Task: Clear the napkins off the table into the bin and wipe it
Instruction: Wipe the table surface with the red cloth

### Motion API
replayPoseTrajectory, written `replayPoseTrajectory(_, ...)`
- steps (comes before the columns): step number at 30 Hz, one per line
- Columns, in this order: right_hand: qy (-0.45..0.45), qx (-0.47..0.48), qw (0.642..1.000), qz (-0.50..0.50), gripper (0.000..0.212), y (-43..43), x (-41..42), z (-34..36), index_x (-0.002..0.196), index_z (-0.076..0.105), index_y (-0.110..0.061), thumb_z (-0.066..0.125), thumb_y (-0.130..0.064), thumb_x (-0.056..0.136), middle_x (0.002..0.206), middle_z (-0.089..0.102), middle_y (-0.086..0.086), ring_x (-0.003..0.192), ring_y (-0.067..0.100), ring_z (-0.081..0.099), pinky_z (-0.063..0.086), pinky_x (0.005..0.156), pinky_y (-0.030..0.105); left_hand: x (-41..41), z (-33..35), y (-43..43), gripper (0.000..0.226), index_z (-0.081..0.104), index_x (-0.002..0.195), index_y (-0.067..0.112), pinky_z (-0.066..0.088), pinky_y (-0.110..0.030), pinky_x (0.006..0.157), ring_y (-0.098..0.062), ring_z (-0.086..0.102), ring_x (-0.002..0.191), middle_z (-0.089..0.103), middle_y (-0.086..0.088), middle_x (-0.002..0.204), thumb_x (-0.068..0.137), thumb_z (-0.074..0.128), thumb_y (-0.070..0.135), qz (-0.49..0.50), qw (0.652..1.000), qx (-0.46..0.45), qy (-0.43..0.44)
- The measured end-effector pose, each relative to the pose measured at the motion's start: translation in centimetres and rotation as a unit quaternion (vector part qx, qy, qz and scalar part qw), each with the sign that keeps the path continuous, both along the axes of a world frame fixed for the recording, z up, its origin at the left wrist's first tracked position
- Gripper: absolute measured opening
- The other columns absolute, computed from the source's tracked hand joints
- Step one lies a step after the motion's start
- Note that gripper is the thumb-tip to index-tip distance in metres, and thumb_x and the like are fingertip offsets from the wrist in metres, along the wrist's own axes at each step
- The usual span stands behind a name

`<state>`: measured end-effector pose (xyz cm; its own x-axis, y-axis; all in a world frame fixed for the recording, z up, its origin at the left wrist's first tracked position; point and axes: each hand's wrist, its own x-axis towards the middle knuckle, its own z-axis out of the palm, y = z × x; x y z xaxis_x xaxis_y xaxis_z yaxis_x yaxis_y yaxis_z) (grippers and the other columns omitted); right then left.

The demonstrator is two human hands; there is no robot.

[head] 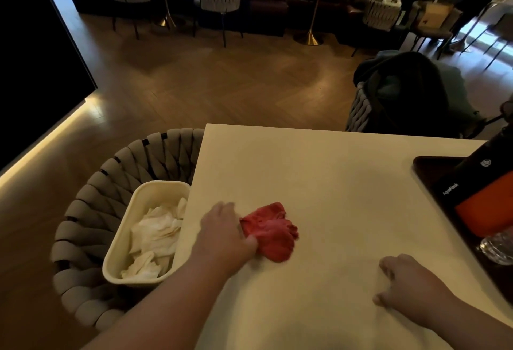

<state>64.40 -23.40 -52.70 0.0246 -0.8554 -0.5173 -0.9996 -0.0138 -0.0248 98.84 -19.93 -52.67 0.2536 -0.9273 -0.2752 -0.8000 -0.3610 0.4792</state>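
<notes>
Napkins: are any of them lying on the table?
No, the white napkins all lie in the bin beside the table; the left hand holds a red cloth.

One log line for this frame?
phase: wiping | left hand: grips red cloth on table | right hand: rests on table | napkins: in bin

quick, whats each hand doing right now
Left hand: grips the red cloth on the table.
Right hand: open, holding nothing, resting on the table.
</notes>
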Motion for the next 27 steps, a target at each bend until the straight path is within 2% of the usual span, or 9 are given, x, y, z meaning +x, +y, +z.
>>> replayPoseTrajectory(4, 0.083, 0.043, 0.996, 0.013, 0.044, -1.0, 2.4, 1.5, 0.098, 0.05, -0.029, 0.079, -0.052, 0.075, 0.109, 0.053, -0.007, 0.097, 0.014, 0.059, 0.046, 0.077, 0.026, 2.0, -0.2, 2.7, 0.074, 0.04, 0.139, 0.026, 0.045, -0.039, 0.098, -0.026, 0.04, 0.13, 0.042, 0.0, 0.137, 0.078, 0.073, 0.051, 0.015, 0.99, 0.126, -0.053)
replayPoseTrajectory(6, 0.103, 0.06, 0.992, 0.034, 0.037, -1.9, 5.2, 2.4, 0.101, 0.06, -0.024, 0.075, -0.05, 0.079, 0.113, 0.063, -0.002, 0.103, 0.019, 0.063, 0.05, 0.079, 0.027, 2.4, -0.3, 3.5, 0.07, 0.047, 0.131, 0.025, 0.045, -0.036, 0.092, -0.023, 0.043, 0.121, 0.045, 0.002, 0.126, 0.074, 0.075, 0.055, -0.007, 0.986, 0.149, -0.08)
replayPoseTrajectory(10, -0.126, -0.031, 0.991, 0.023, 0.055, -2.7, 13.9, 3.2, 0.141, 0.056, -0.022, 0.069, -0.036, 0.09, 0.14, 0.054, 0.008, 0.123, 0.025, 0.059, 0.047, 0.097, 0.028, 3.0, -1.5, 4.6, 0.09, 0.041, 0.144, 0.025, 0.044, -0.043, 0.108, -0.027, 0.037, 0.136, 0.04, 0.002, 0.145, 0.07, 0.077, 0.062, -0.035, 0.985, 0.128, -0.109)
replayPoseTrajectory(12, -0.214, -0.031, 0.976, 0.025, 0.054, -2.0, 18.4, 3.2, 0.14, 0.057, -0.029, 0.069, -0.036, 0.088, 0.134, 0.055, 0.006, 0.115, 0.024, 0.062, 0.049, 0.095, 0.028, 3.0, -2.1, 5.1, 0.105, 0.018, 0.161, 0.021, 0.026, -0.047, 0.124, -0.031, 0.017, 0.154, 0.014, -0.004, 0.169, 0.08, 0.073, 0.06, -0.037, 0.985, 0.14, -0.094)
replayPoseTrajectory(14, -0.22, -0.018, 0.975, 0.016, 0.051, -1.5, 21.2, 2.5, 0.131, 0.061, -0.034, 0.066, -0.043, 0.081, 0.127, 0.058, 0.004, 0.107, 0.023, 0.064, 0.053, 0.093, 0.032, 3.0, -2.5, 5.5, 0.105, -0.01, 0.163, 0.015, 0.004, -0.049, 0.128, -0.031, -0.009, 0.158, -0.018, -0.009, 0.17, 0.094, 0.06, 0.055, -0.058, 0.978, 0.186, -0.077)
replayPoseTrajectory(18, -0.096, -0.021, 0.995, 0.034, 0.037, -1.9, 23.0, 0.6, 0.121, 0.066, -0.024, 0.063, -0.039, 0.086, 0.121, 0.059, 0.005, 0.104, 0.027, 0.063, 0.056, 0.089, 0.035, 3.5, -3.1, 5.7, 0.099, -0.031, 0.155, 0.018, -0.012, -0.053, 0.122, -0.03, -0.034, 0.15, -0.045, -0.005, 0.158, 0.102, 0.043, 0.055, -0.09, 0.964, 0.248, -0.042)
replayPoseTrajectory(21, -0.104, 0.002, 0.993, 0.056, 0.025, -3.4, 23.0, 0.8, 0.116, 0.068, -0.017, 0.065, -0.023, 0.091, 0.099, 0.065, 0.0, 0.081, 0.009, 0.066, 0.057, 0.069, 0.015, 3.6, -3.1, 5.2, 0.097, -0.034, 0.154, 0.019, -0.013, -0.057, 0.122, -0.03, -0.037, 0.148, -0.049, -0.003, 0.155, 0.104, 0.041, 0.053, -0.095, 0.958, 0.268, -0.022)
replayPoseTrajectory(24, -0.154, 0.044, 0.981, 0.105, 0.028, -4.4, 23.7, 2.7, 0.117, 0.068, -0.01, 0.05, 0.003, 0.099, 0.075, 0.052, -0.013, 0.047, -0.012, 0.056, 0.037, 0.041, 0.002, 3.6, -3.3, 5.2, 0.096, -0.035, 0.153, 0.02, -0.014, -0.061, 0.122, -0.029, -0.037, 0.148, -0.049, -0.002, 0.155, 0.104, 0.04, 0.054, -0.098, 0.961, 0.259, -0.02)
replayPoseTrajectory(27, -0.116, 0.022, 0.983, 0.137, 0.017, -5.0, 25.4, 3.4, 0.096, 0.054, -0.018, 0.053, -0.002, 0.1, 0.071, 0.043, -0.013, 0.05, 0.002, 0.051, 0.035, 0.041, 0.001, 3.8, -3.6, 5.4, 0.096, -0.034, 0.154, 0.021, -0.013, -0.062, 0.121, -0.029, -0.037, 0.148, -0.048, -0.002, 0.156, 0.104, 0.04, 0.054, -0.105, 0.963, 0.248, -0.013)
